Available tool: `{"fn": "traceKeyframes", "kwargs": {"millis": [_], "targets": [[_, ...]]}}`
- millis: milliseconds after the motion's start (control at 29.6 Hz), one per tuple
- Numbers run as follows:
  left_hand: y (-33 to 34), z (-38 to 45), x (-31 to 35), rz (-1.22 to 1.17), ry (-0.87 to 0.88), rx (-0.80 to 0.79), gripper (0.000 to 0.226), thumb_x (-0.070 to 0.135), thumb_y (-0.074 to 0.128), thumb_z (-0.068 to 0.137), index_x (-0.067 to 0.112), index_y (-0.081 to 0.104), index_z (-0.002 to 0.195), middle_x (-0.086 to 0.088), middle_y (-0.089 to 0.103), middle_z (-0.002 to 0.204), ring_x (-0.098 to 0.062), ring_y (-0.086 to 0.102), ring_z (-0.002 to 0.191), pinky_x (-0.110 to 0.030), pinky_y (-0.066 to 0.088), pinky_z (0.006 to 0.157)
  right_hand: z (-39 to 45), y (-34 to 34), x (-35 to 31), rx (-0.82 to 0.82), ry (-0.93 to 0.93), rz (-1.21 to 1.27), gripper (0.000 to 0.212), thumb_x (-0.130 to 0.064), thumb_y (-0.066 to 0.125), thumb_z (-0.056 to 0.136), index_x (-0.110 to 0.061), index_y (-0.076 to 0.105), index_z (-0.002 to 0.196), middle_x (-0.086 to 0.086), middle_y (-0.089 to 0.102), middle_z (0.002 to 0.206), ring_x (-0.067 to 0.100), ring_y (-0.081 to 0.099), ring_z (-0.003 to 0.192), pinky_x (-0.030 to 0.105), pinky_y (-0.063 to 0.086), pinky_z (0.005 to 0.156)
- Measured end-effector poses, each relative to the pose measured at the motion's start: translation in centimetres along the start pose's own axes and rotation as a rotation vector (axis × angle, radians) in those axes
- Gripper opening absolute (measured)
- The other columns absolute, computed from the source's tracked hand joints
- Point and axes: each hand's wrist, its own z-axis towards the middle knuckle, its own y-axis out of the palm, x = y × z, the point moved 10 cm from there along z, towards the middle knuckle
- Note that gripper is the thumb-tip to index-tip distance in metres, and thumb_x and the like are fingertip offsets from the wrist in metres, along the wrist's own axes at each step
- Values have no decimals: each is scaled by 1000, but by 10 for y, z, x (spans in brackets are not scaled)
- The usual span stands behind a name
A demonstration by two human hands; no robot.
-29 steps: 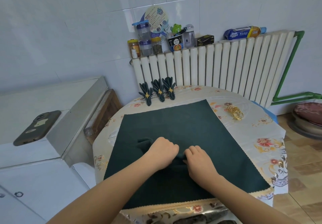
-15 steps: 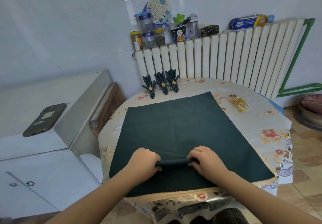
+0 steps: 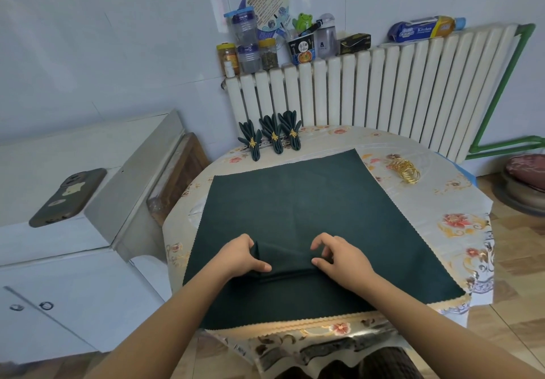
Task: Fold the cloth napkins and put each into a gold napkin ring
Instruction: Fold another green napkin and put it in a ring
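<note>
A: Where is the cloth being worked on?

B: A large dark green square cloth napkin point(image 3: 309, 219) lies spread flat on the round desk with the glossy floral cover point(image 3: 460, 225), its near edge reaching almost to the desk's front rim. A small pleated ridge is gathered in its near middle.

A: And the hands?

B: The left hand point(image 3: 240, 256) grips the left end of that ridge, fingers curled round the fabric with the thumb on top. The right hand point(image 3: 342, 259) is at the right end; its thumb and fingertips are bent and touch the fold, though whether they actually pinch it I cannot tell.

A: Any finished ones?

B: Three folded dark green napkins in gold rings point(image 3: 272, 135) stand in a row at the far edge of the desk, just in front of the white ribbed radiator point(image 3: 383, 92).

A: Spare rings?

B: A pile of loose thin gold napkin rings point(image 3: 404, 169) lies on the desk, just beyond the cloth's far right corner.
</note>
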Motion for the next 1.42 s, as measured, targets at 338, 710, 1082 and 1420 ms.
{"fn": "traceKeyframes", "kwargs": {"millis": [338,710,1082,1420], "targets": [[37,-28,59,636,638,-48,62,12,35,99,36,12,151,13,3,159,-4,-4,145,-32,-17,111,-6,-14,-24,251,-274,-194,8,-26,78,75,-29,75,82,-12,55,81,12,52,75,27,46,68],[47,-30,64,736,693,-20,61,40,36,100,24,9,153,6,9,159,-7,6,146,-33,-10,118,-16,-1,-54,265,-630,-619,29,-43,84,58,-28,76,81,-13,61,68,12,55,71,24,27,69],[27,-12,104,820,762,175,38,37,47,97,17,40,128,-3,53,123,-22,50,113,-33,37,94,1,-2,-40,148,-488,-649,29,-49,55,77,-29,74,83,-15,62,64,6,57,62,19,47,61],[19,-2,109,784,765,69,35,39,51,94,15,46,119,-3,53,119,-21,50,109,-32,37,89,6,0,-44,177,-546,-625,21,-52,65,70,-31,65,65,-17,56,59,5,54,60,18,45,58]]}}
